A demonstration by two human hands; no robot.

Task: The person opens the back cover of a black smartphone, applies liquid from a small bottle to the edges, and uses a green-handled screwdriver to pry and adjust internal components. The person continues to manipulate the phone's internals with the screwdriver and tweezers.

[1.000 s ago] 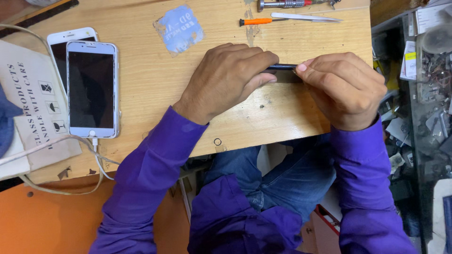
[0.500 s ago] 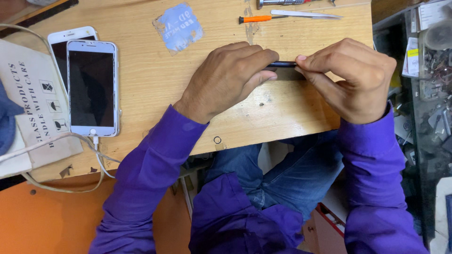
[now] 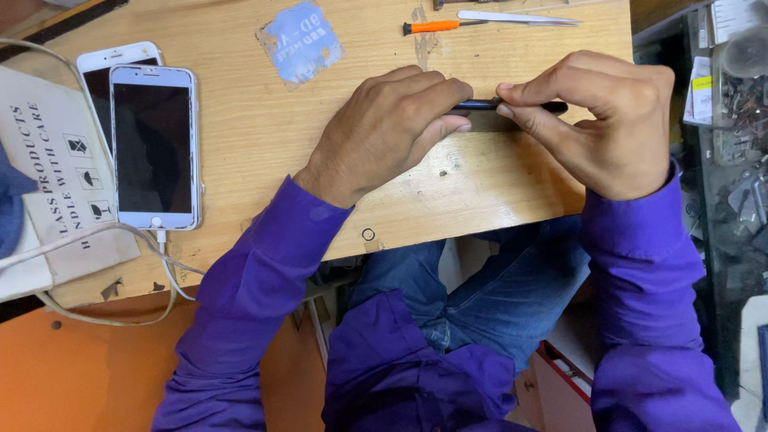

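Both of my hands grip a thin dark device (image 3: 480,104) held on edge over the wooden table (image 3: 240,144). My left hand (image 3: 384,128) wraps its left end with fingers curled over the top. My right hand (image 3: 600,120) pinches its right end between thumb and fingers. Most of the device is hidden by my fingers.
Two white phones (image 3: 154,148) lie at the left, one plugged into a white cable (image 3: 120,316), next to a cardboard box (image 3: 56,176). A blue pad (image 3: 300,40), an orange-handled screwdriver (image 3: 432,26) and tweezers (image 3: 516,17) lie at the far edge. A cluttered shelf (image 3: 732,120) is on the right.
Both hands have shifted slightly up and to the right with the dark device still held between them; the grip looks the same.
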